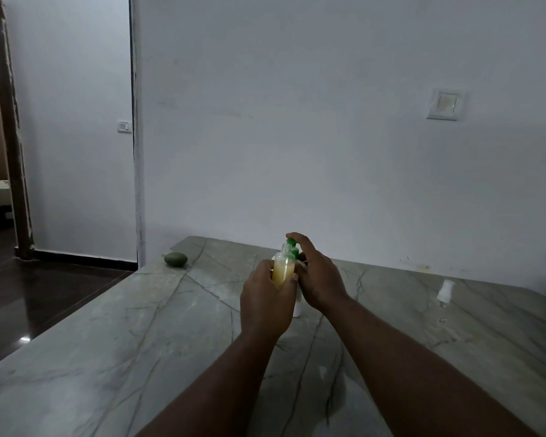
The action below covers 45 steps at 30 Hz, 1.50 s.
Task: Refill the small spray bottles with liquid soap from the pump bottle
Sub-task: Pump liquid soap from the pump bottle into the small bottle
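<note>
Both my forearms bare, stretched forward, converging at centre. My left hand [265, 298]: back toward me, fingers curled round the small spray bottle [282, 270], held upright. My right hand [320, 279]: just beside it, palm down, forefinger laid on the green pump head [292, 246].

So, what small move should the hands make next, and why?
Probably one more press of the green pump head with the right hand, which rests on it. The left hand holds the small bottle with its open neck just under the nozzle, and the yellow soap stands below its shoulder. A spray cap lies apart on the table.
</note>
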Available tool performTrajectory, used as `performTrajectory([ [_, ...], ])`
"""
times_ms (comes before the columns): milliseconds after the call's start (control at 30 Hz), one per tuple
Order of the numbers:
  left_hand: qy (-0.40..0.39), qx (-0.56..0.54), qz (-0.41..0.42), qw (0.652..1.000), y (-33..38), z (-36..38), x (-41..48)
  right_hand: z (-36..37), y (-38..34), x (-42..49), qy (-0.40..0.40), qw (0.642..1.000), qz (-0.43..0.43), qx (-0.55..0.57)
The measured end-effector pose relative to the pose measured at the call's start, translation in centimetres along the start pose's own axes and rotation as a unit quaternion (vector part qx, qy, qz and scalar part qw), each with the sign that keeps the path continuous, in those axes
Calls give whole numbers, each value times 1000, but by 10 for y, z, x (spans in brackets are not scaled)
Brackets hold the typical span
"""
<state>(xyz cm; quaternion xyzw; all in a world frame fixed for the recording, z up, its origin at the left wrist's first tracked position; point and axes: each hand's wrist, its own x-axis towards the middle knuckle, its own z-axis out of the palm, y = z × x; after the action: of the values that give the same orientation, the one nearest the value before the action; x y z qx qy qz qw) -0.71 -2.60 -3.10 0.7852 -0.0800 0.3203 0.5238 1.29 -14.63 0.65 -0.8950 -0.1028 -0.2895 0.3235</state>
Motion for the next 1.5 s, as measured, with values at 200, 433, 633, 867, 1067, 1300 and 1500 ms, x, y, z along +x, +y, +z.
performTrajectory([
  [200, 0, -7, -2, 1000, 2, 0, -2, -1, 1, -3, -1, 1000, -5, -3],
  [433, 5, -5, 0, 1000, 2, -1, 0, -4, -2, -3, -7, 1000, -8, -10],
  [633, 2, -4, -7, 1000, 3, 0, -1, -2, 1, -1, -2, 1000, -9, -9],
  [867, 2, 4, -2, 1000, 1, 0, -1, 1, 1, -1, 0, 1000, 5, -2],
  [1067, 0, -2, -6, 1000, 2, 1, -2, -5, -3, -4, -3, 1000, -3, -5],
  [1300, 6, -6, -1, 1000, 2, 0, -1, -6, -4, -3, -8, 1000, -10, -14],
  [1500, 8, -4, -1, 1000, 3, -2, -1, -5, -3, -2, -6, 1000, -11, -8],
])
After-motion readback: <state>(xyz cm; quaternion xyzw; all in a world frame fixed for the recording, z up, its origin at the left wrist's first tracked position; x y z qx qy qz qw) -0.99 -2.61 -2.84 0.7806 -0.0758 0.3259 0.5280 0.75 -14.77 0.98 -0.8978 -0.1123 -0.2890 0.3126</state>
